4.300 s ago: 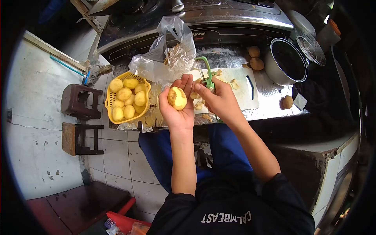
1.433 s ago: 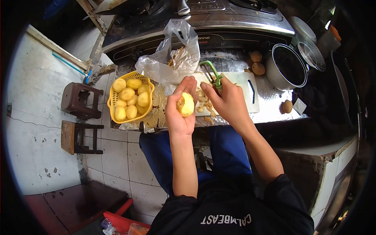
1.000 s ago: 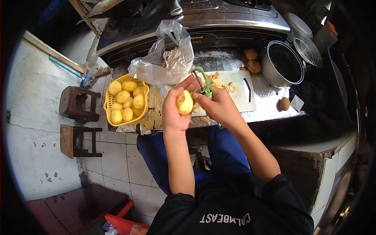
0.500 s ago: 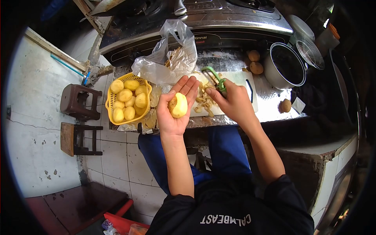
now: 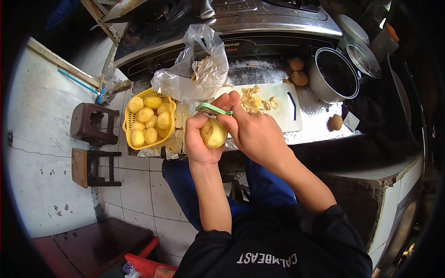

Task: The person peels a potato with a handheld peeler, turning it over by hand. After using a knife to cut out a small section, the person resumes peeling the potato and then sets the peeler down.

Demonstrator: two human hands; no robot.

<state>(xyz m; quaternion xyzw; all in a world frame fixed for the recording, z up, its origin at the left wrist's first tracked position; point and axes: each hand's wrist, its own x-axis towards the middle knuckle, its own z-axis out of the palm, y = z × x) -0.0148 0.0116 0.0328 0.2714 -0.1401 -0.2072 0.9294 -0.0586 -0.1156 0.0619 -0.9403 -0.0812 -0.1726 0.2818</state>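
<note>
A partly peeled potato [image 5: 214,134] lies in my left hand [image 5: 199,143], with brown skin left along its left side. My right hand [image 5: 257,127] grips a green peeler [image 5: 213,110], whose head sits across the top of the potato. Contact between blade and potato is hard to make out. Behind my hands is a white cutting board [image 5: 282,118] with potato peels [image 5: 252,102] scattered over it. At the left, a yellow basket [image 5: 126,125] holds several peeled potatoes [image 5: 145,114].
A clear plastic bag [image 5: 178,83] with peels inside stands behind the board. Two unpeeled potatoes [image 5: 299,78] lie near a grey pot [image 5: 324,88], and another unpeeled potato [image 5: 335,122] rests at the right. The gas stove [image 5: 259,41] runs along the back.
My right hand has brought the peeler left from above the board onto the potato. My left fingers have curled in around the potato.
</note>
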